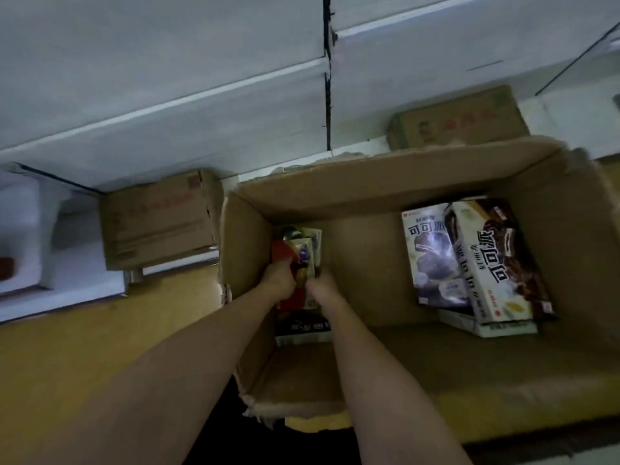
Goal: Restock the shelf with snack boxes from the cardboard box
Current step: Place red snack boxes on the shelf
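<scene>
Both hands (278, 280) (322, 285) down, fingers curled.

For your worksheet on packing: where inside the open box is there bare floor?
Bare floor runs between the hands' snack boxes at the left wall and the leaning white snack boxes on the right. Both ends are crowded.

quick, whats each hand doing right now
Left hand: grips the red snack pack inside the cardboard box.
Right hand: grips the pale snack box beside it.

Snack boxes (469, 260) inside open cardboard box (385, 182)
</scene>
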Demonstrator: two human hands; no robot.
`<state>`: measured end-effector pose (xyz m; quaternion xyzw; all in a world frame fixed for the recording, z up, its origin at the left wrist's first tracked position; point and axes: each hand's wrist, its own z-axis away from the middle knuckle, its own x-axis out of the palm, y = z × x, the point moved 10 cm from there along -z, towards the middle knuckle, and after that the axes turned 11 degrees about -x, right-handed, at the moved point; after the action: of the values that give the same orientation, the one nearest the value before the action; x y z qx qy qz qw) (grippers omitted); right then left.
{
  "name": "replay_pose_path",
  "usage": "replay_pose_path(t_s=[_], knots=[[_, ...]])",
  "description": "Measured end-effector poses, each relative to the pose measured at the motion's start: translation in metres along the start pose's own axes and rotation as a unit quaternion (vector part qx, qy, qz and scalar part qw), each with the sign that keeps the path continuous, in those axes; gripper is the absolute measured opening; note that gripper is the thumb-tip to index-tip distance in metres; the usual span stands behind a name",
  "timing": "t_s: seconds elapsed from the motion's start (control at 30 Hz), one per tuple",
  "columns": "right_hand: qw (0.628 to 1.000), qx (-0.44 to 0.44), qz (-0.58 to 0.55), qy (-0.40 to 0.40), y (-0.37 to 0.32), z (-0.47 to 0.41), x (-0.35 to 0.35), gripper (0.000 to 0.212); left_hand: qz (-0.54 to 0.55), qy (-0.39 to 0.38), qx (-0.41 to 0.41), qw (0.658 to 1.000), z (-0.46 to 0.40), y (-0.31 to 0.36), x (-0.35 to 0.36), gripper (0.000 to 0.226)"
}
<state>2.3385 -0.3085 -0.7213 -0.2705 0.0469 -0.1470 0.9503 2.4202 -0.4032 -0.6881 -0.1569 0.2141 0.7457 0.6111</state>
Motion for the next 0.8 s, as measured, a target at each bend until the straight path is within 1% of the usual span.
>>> replay_pose_path(t_s=[0.07,0.13,0.23,0.27,0.33,0.37,0.47,0.53,0.6,0.63,0.7,0.73,0.8], knots=[[0.999,-0.006,-0.043,0.016,-0.025,0.034,-0.002,0.050,0.004,0.006,-0.009,1.000,-0.002,-0.002,-0.001,0.053],[0.996,0.002,-0.080,0.039,-0.023,0.038,-0.007,0.052,0.003,0.019,-0.009,1.000,-0.001,0.000,-0.003,0.055],[0.994,0.007,-0.091,0.062,-0.014,0.020,-0.006,0.069,-0.010,0.056,0.012,0.998,0.004,0.005,-0.003,0.050],[0.995,0.008,-0.082,0.058,0.000,0.003,-0.003,0.071,-0.013,0.071,0.019,0.997,0.004,0.006,-0.005,0.046],[0.996,0.001,-0.070,0.057,0.011,-0.012,0.000,0.068,-0.018,0.098,0.032,0.995,0.006,0.008,-0.009,0.040],[0.995,-0.001,-0.083,0.054,0.008,-0.007,0.001,0.065,-0.016,0.107,0.033,0.994,0.007,0.009,-0.011,0.043],[0.990,0.000,-0.138,0.034,-0.010,0.015,0.003,0.052,-0.023,0.117,0.020,0.993,0.007,0.012,-0.019,0.064],[0.989,-0.003,-0.146,0.034,-0.009,0.012,-0.002,0.056,-0.015,0.119,0.025,0.992,0.007,0.018,-0.026,0.076],[0.990,0.004,-0.140,0.027,-0.006,0.010,-0.008,0.067,-0.017,0.098,0.030,0.995,0.004,0.024,-0.029,0.085],[0.990,0.009,-0.141,0.018,-0.005,0.010,-0.009,0.069,-0.031,0.080,0.034,0.996,0.001,0.028,-0.029,0.087],[0.990,0.009,-0.140,-0.003,-0.005,0.009,-0.009,0.066,-0.090,0.047,0.041,0.994,-0.004,0.036,-0.027,0.088],[0.989,0.010,-0.145,-0.012,-0.006,0.009,-0.008,0.068,-0.123,0.042,0.048,0.990,-0.006,0.040,-0.028,0.087],[0.986,0.021,-0.160,-0.030,-0.001,0.008,-0.007,0.073,-0.188,0.061,0.080,0.977,-0.005,0.052,-0.033,0.082]])
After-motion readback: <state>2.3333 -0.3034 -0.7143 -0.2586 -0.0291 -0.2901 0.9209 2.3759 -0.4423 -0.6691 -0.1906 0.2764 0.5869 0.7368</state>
